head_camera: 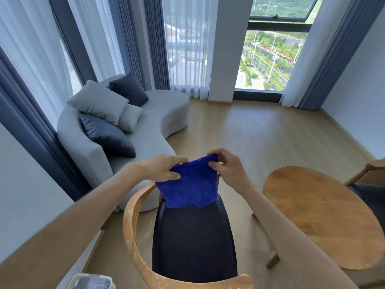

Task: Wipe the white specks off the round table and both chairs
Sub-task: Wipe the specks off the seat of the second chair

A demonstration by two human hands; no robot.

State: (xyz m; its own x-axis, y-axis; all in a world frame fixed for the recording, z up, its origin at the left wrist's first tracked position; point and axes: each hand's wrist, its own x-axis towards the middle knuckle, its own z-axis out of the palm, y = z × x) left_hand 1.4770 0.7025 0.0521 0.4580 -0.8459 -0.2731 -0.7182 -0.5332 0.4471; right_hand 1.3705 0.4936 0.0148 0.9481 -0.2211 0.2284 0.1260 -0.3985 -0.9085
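Observation:
A blue cloth (190,184) hangs folded in the air above a wooden chair. My left hand (164,166) pinches its upper left corner and my right hand (226,164) pinches its upper right corner. The near chair has a curved wooden backrest (133,230) dotted with white specks and a dark seat (193,243). The round wooden table (318,215) stands to the right, partly behind my right forearm. A second chair (373,174) shows at the right edge beyond the table, only its wooden frame and a bit of dark seat visible.
A curved grey sofa (158,122) with several cushions stands along the left, close behind the near chair. Curtains and tall windows fill the far wall. Bare wooden floor (260,130) stretches between sofa and table. A clear plastic container (91,281) sits at the bottom left edge.

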